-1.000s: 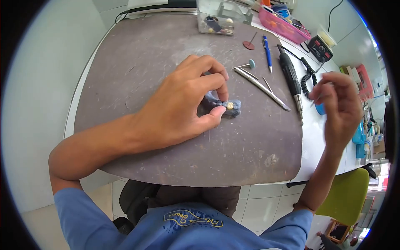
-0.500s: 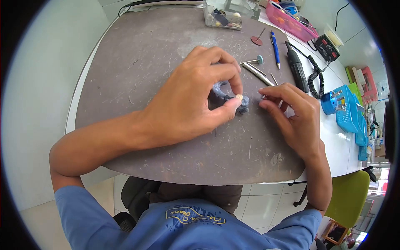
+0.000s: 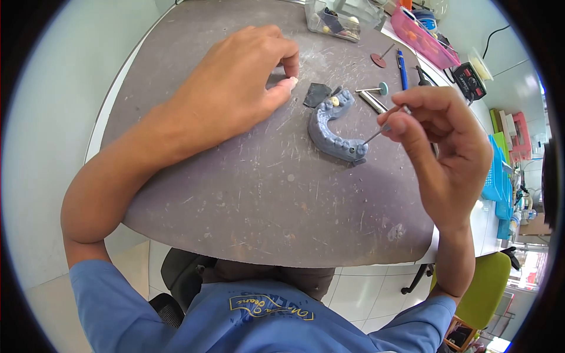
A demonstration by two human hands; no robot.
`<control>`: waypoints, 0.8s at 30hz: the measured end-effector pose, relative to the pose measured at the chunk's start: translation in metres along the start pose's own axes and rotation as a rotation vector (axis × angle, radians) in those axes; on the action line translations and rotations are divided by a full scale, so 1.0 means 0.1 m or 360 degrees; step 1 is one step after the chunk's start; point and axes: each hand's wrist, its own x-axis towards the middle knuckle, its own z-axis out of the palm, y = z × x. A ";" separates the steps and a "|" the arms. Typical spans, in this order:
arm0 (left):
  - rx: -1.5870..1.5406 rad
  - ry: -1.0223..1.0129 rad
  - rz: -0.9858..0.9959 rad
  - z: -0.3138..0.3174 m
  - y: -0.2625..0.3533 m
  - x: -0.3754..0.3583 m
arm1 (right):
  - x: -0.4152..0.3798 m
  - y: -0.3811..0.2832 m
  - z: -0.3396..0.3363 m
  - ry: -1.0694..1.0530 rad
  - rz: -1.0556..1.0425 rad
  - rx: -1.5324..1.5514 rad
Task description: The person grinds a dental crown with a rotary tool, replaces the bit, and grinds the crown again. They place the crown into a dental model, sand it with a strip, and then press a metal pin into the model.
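Observation:
My left hand (image 3: 244, 85) is closed in a pinch on a small cream dental crown (image 3: 293, 80), held left of the dental model and apart from it. The grey-blue, horseshoe-shaped dental model (image 3: 322, 132) lies on the tabletop with one cream crown (image 3: 335, 101) seated at its far end. Between thumb and fingertips, my right hand (image 3: 444, 147) grips a thin metal rotary bur (image 3: 376, 135). The bur's tip points down-left at the model's near right end, beside a tooth with a dark spot; whether it touches cannot be told. A dark square piece (image 3: 317, 95) lies behind the model.
A teal disc on a shank (image 3: 384, 88), a metal rod (image 3: 372, 102), a blue pen (image 3: 402, 69) and a reddish disc on a shank (image 3: 378, 60) lie behind my right hand. Clear boxes (image 3: 332, 26) and a pink basket (image 3: 421, 41) stand at the back.
My left hand has moved left and back with the crown, uncovering the model. My right hand has lifted and moved right, and the bur now shows in its fingers.

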 end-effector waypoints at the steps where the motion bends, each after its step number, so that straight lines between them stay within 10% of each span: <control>1: -0.0001 0.0004 -0.0002 -0.01 0.01 0.00 | -0.01 -0.03 0.04 0.0024 0.0059 0.0000; 24: -0.0551 -0.0046 0.0442 0.11 0.35 -0.07 | -0.04 0.02 0.09 -0.0036 -0.0151 -0.0103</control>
